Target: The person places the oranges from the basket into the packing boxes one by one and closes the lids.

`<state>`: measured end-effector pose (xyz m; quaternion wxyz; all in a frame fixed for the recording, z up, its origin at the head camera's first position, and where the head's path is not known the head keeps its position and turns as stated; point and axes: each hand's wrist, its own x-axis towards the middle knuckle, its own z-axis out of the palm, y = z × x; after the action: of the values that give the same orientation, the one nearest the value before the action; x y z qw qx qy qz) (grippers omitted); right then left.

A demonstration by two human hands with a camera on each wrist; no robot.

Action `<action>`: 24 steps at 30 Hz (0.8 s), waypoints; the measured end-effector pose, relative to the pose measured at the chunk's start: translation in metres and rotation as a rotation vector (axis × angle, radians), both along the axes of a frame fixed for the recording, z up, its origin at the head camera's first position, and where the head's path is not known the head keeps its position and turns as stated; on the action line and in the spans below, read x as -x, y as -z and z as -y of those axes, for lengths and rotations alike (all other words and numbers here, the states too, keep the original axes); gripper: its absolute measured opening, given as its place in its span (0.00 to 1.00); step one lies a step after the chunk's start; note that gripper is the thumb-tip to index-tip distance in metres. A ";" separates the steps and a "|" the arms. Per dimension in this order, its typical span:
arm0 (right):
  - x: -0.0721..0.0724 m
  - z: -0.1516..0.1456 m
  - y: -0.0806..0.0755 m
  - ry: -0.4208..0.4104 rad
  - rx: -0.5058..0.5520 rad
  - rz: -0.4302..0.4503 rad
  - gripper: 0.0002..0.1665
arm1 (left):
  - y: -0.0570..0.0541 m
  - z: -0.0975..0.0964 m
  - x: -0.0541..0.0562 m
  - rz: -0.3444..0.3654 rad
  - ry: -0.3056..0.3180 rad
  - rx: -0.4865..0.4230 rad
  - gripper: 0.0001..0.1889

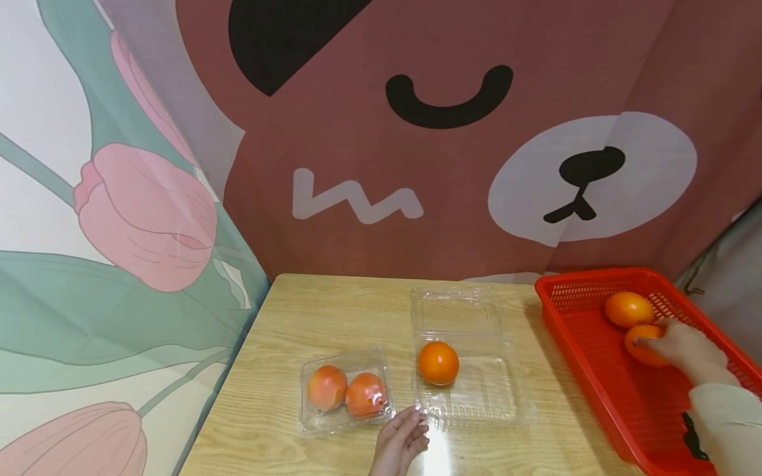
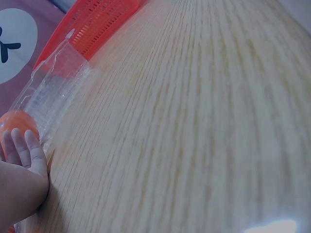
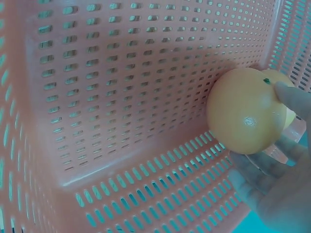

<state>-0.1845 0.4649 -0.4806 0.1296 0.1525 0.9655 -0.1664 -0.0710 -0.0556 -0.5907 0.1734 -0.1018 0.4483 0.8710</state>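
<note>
In the head view my right hand (image 1: 690,347) reaches into the red basket and grips an orange (image 1: 641,345). The right wrist view shows the thumb on top of this orange (image 3: 247,110) near its green stem spot and fingers curled under it. Another orange (image 1: 628,309) lies right behind it. My left hand (image 1: 402,439) is beside the near left corner of an open clear plastic clamshell box (image 1: 476,403), its fingers relaxed and holding nothing. One orange (image 1: 438,363) sits in the left part of that box, whose lid (image 1: 457,311) lies folded back.
A second clear plastic box (image 1: 315,424), with two orange-red fruits (image 1: 346,391) inside, stands left of the open one. The red basket (image 1: 586,390) takes up the right side of the wooden table (image 1: 256,403). A printed cloth (image 1: 333,251) hangs behind the table.
</note>
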 end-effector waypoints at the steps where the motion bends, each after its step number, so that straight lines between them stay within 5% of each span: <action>1: 0.000 0.000 -0.001 0.005 -0.002 0.005 0.55 | 0.000 0.000 0.000 0.002 0.000 0.001 0.05; 8: -0.002 -0.002 -0.001 0.026 -0.003 0.017 0.61 | 0.000 0.000 -0.001 0.008 -0.003 0.009 0.04; 24: -0.013 0.027 -0.026 -0.062 -0.047 -0.235 0.51 | -0.001 0.000 -0.001 -0.036 0.013 -0.018 0.05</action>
<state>-0.1714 0.4377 -0.4543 0.0170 0.1048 0.9820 -0.1563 -0.0705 -0.0555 -0.5901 0.1720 -0.0817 0.4442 0.8754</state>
